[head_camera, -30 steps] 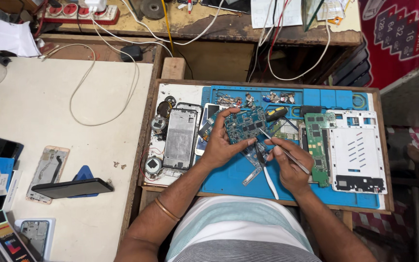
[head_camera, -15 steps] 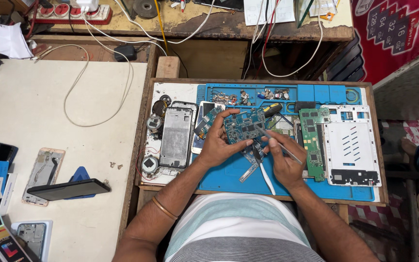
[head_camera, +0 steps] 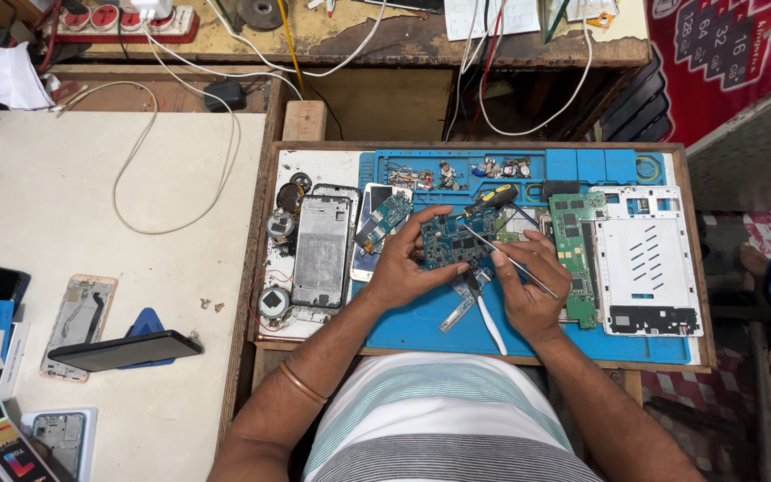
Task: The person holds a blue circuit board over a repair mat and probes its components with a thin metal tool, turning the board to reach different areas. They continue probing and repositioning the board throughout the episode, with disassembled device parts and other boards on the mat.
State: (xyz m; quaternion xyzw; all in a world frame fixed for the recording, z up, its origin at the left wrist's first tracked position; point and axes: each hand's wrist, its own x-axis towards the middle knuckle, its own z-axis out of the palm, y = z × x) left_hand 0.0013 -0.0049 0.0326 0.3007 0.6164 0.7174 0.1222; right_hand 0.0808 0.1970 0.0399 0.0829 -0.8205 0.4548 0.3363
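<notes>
My left hand point(head_camera: 401, 263) is still pinching the blue circuit board point(head_camera: 451, 239) steady while my right hand point(head_camera: 524, 284) fingers, gripping the thin metal probe point(head_camera: 510, 261), are edging its tip onto the board.

White cable point(head_camera: 171, 170) loops beside black phone point(head_camera: 124, 350)

Circuit board point(head_camera: 451, 241) partly under hands, tool tip point(head_camera: 468, 228) too small.

Both forearms reach forward and angle inward, so the hands sit close together. The left hand point(head_camera: 401, 268) curls with fingers spread. The right hand point(head_camera: 526, 290) closes in a pinching grip.
</notes>
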